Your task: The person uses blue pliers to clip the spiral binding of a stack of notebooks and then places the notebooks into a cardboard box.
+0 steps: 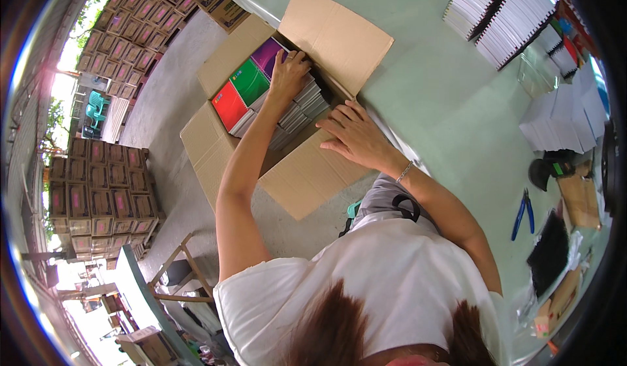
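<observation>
An unsealed cardboard box point(313, 180) holds stacks of spiral notebooks, with a red notebook point(230, 107), a green notebook point(249, 82) and a purple notebook point(266, 56) on top in a row. My left hand point(289, 77) reaches into the box, fingers curled over the right part of the purple notebook. The hand hides part of that cover and its fingertips' hold. Below the covers show the white page edges of more notebooks point(302, 108). My right hand point(354, 134) lies over the box's near right corner with fingers spread, holding nothing.
The box's flaps point(336, 36) fold outward. A pale green table point(450, 124) adjoins it, bearing spiral-bound stacks point(513, 23), white paper piles point(558, 121), a tape dispenser point(550, 170) and blue-handled pliers point(523, 216). Stacked cartons point(101, 193) and a green chair point(96, 108) stand leftward.
</observation>
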A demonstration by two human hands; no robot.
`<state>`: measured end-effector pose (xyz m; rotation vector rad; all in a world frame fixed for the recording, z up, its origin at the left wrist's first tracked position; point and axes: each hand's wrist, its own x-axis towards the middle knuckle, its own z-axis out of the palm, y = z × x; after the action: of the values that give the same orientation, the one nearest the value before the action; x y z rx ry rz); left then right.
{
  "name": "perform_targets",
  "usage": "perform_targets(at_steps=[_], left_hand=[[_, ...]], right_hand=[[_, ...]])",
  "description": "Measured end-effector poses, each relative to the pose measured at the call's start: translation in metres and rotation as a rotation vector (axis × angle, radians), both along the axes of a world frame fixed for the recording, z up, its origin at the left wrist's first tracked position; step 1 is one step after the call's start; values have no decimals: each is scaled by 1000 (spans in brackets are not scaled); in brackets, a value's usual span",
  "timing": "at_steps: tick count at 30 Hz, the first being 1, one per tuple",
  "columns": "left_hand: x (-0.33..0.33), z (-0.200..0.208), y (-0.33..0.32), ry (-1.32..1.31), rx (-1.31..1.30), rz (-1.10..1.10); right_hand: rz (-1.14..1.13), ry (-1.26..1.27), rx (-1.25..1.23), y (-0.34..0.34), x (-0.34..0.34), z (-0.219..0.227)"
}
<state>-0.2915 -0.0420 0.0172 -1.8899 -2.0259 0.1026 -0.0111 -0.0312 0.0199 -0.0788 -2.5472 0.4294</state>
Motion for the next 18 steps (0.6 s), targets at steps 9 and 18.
perform_targets(at_steps=[9,18], left_hand=[[23,35,-40,-720,560,-65],[-23,28,-57,-517,669,349]], right_hand=[[82,-291,-1086,46,-91,27],[18,-254,-1811,72,-164,13]])
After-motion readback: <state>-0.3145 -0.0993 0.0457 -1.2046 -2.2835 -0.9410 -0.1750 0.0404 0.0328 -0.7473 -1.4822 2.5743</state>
